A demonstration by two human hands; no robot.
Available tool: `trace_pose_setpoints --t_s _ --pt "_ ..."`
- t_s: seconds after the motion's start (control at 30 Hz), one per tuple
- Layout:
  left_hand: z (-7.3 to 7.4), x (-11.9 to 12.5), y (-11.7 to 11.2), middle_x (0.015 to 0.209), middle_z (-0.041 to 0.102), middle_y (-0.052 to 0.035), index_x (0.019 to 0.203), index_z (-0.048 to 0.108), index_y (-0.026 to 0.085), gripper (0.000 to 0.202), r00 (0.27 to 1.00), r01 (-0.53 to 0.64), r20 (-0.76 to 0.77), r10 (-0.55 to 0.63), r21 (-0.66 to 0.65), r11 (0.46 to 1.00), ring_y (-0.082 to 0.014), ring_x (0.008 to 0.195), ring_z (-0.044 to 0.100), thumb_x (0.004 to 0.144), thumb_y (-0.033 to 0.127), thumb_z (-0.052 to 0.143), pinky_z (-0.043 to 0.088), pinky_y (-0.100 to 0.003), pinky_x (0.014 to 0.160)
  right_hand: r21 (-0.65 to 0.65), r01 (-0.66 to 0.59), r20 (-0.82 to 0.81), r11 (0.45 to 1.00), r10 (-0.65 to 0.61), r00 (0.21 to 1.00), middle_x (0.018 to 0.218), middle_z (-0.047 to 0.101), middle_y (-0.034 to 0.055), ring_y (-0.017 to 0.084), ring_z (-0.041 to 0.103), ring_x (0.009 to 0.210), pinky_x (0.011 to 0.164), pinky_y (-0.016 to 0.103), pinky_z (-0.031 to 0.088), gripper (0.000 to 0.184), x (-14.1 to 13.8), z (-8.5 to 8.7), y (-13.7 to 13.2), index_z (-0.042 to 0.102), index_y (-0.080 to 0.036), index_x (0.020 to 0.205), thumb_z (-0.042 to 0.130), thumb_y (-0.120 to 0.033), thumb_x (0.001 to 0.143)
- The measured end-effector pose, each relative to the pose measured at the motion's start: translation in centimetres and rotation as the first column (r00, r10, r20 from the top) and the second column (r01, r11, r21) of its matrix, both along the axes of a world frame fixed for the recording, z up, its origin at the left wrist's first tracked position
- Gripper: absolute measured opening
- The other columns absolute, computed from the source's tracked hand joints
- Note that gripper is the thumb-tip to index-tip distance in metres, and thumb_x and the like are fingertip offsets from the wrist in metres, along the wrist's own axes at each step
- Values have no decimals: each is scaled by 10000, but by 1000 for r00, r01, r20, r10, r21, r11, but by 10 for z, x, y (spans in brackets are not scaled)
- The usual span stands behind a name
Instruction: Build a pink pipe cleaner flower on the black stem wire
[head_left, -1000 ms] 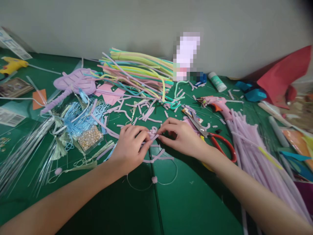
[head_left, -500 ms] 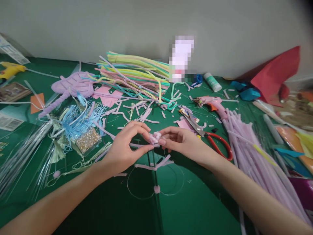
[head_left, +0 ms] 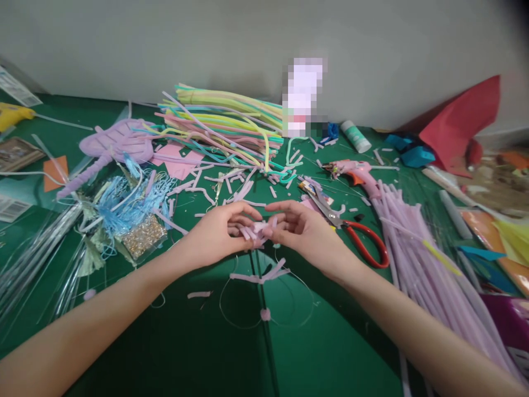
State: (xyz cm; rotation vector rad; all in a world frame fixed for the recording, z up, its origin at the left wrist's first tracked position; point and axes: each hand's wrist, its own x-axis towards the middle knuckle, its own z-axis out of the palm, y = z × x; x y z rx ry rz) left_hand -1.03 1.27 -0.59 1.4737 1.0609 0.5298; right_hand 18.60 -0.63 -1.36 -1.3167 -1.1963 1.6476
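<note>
My left hand (head_left: 217,230) and my right hand (head_left: 309,238) meet at the middle of the table. Both pinch a small cluster of short lilac pipe cleaner pieces (head_left: 257,231), each from its own side. Fingertips cover part of it. Below them on the green table lie short lilac pipe cleaner strips (head_left: 261,278), bent in a shallow V. Nearer me is a fuzzy pink ball (head_left: 265,315), with a thin clear wire loop (head_left: 313,300) spreading to both sides of it. A single lilac offcut (head_left: 199,295) rests left of these.
Red-handled scissors (head_left: 366,242) and a pink glue gun (head_left: 355,170) lie right. Long lilac pipe cleaners (head_left: 421,264) fill the right side. Behind sits a multicoloured pipe cleaner bundle (head_left: 223,118). Left are blue tassels (head_left: 124,193), a bead packet (head_left: 144,237) and a lilac leaf-shaped piece (head_left: 118,144).
The lilac piece has turned in my fingers, and its short strips now point left. My left fingers have shifted around it, and my right index finger has lifted. The view has shifted slightly.
</note>
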Motion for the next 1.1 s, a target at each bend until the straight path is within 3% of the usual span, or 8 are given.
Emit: trace_pose_setpoints --t_s 0.17,0.27,0.37,0.47,0.63,0.8,0.97,1.1 --pt "6 0 4 807 694 -16 902 669 164 244 1000 -19 -12 19 -19 1000 -165 769 687 700 238 784 591 -309 756 -271 32 -135 962 -71 988 957 753 56 125 706 815 809 265 554 462 3 1 -8 594 -153 1172 783 -228 757" --pt "7 -1 3 787 691 -6 889 681 174 230 999 -32 -17 32 -3 999 -160 750 682 688 216 784 591 -297 736 -333 16 -127 943 -62 990 939 759 67 121 713 786 786 240 564 356 1 -1 -13 655 -130 1064 794 -199 743" --pt "5 -1 4 792 700 -10 889 680 182 236 999 -44 -5 44 4 999 -166 749 684 687 240 788 590 -298 730 -388 86 -117 918 -142 983 942 757 78 121 718 740 752 232 585 342 -3 2 -15 647 -127 1059 788 -217 761" --pt "4 -1 4 815 709 -20 896 675 176 248 998 -61 -2 61 -2 998 -164 752 681 693 259 789 584 -295 735 -410 169 -54 896 -208 977 869 737 49 119 696 645 628 226 585 424 -5 7 -15 612 -153 1103 809 -284 752" --pt "8 -1 3 830 699 -18 895 661 172 251 997 -76 15 76 -14 997 -151 755 665 690 244 787 565 -271 729 -338 67 -5 939 -73 997 695 665 6 62 599 549 523 166 510 237 -5 8 -15 658 -144 771 773 -350 789" --pt "11 0 2 838 683 -15 895 648 180 243 996 -91 15 91 13 996 -152 751 652 698 238 778 552 -268 706 -359 69 -124 931 -120 985 877 731 49 84 665 667 580 159 537 272 -6 4 -14 688 -154 955 773 -358 796" --pt "11 -1 3 805 661 7 884 635 180 259 997 -69 19 68 25 997 -139 722 628 659 179 765 526 -255 679 -500 2 -267 866 -156 951 842 752 90 111 707 672 598 164 580 429 -2 4 -9 716 -124 815 680 -551 828" --pt "14 0 3 799 654 14 878 627 170 274 998 -63 20 63 -7 998 -120 704 613 647 182 774 507 -227 654 -544 25 -283 839 -211 936 749 756 73 100 723 657 610 142 583 242 -2 8 -4 715 -113 780 610 -262 939"
